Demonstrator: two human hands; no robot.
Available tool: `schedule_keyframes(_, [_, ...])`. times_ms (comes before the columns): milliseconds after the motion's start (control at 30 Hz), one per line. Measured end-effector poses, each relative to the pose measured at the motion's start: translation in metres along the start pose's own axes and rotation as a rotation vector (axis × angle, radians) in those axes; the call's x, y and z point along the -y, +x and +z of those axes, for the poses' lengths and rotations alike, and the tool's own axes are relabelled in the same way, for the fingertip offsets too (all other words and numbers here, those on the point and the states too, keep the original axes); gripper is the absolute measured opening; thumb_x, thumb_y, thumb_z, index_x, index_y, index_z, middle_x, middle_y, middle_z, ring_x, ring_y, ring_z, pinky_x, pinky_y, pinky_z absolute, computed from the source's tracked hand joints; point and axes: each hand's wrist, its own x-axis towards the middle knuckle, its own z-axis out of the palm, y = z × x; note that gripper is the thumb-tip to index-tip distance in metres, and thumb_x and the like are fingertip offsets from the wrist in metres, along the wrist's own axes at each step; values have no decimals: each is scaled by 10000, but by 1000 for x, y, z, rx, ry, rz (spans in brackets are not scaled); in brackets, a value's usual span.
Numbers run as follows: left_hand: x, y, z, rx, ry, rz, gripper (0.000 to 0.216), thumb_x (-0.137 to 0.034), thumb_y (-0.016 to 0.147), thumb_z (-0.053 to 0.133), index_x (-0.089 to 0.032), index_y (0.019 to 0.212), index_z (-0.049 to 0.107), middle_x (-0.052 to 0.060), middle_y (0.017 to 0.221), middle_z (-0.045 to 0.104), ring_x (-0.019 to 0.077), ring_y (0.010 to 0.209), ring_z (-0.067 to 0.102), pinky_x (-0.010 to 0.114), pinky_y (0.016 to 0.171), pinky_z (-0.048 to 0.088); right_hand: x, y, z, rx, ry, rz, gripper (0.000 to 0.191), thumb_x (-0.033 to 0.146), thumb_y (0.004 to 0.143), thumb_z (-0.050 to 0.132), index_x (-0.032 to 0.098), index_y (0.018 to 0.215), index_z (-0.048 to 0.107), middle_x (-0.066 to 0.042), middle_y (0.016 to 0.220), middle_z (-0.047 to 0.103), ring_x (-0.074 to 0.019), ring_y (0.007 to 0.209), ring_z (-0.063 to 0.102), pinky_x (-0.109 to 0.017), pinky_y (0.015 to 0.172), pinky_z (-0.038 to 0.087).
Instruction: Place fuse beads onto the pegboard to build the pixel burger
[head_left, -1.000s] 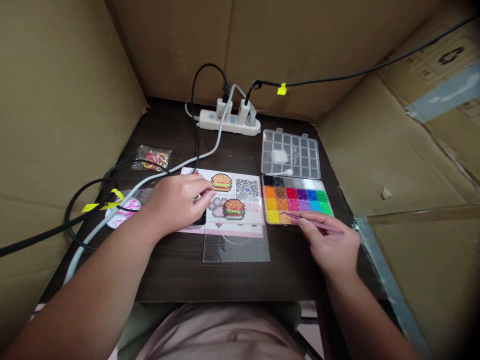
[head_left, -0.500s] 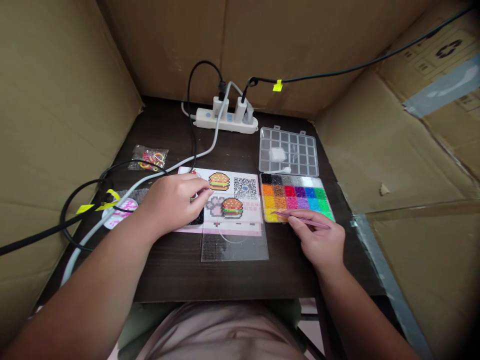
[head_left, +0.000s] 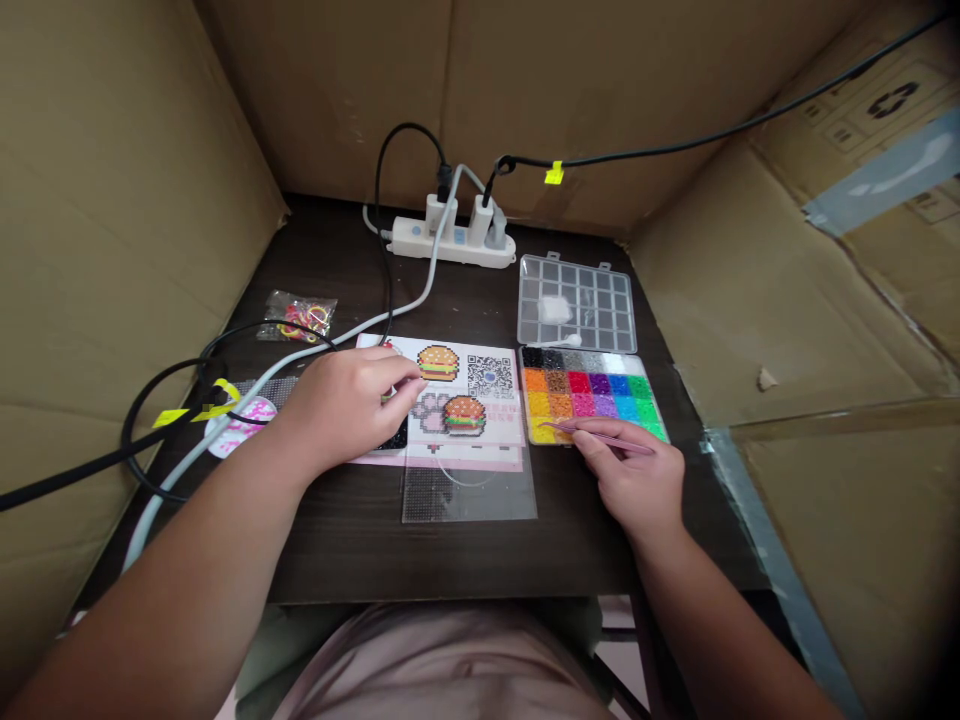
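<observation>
My right hand (head_left: pixel 637 485) grips pink tweezers (head_left: pixel 611 439) whose tips sit over the yellow beads in the front left compartment of a bead box (head_left: pixel 667 432). Small beads of many colours fill its compartments. My left hand (head_left: pixel 356 400) rests by a printed pattern sheet (head_left: pixel 510 435), its thumb and forefinger close together; anything between them is too small to make out. A burger made of beads (head_left: pixel 465 417) lies on a clear pegboard (head_left: pixel 480 498) overlapping the sheet. A printed burger (head_left: pixel 438 363) shows above it. My left hand partly hides a container of black beads (head_left: pixel 396 442).
The bead box's clear lid (head_left: pixel 626 300) lies folded back, holding a white square (head_left: pixel 555 309). A power strip (head_left: pixel 450 243) stands at the back. Cables (head_left: pixel 247 395) loop across the left side near a bag of coloured rings (head_left: pixel 300 318). Cardboard walls (head_left: pixel 525 90) surround the table.
My right hand and the tweezers have shifted very slightly left, with the tips still at the yellow beads. My left hand stays in place.
</observation>
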Motion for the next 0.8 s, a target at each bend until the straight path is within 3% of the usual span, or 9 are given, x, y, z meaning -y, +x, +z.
schedule_keyframes(800, [-1, 1, -1, 3, 5, 20, 260, -287, 918, 497, -162, 890, 723, 42, 889, 723, 186, 789, 672, 301, 702, 482, -2, 0, -2, 19, 1, 19, 63, 257, 750, 751, 200, 773, 738, -64, 819, 777, -224, 763, 755, -334, 736, 640])
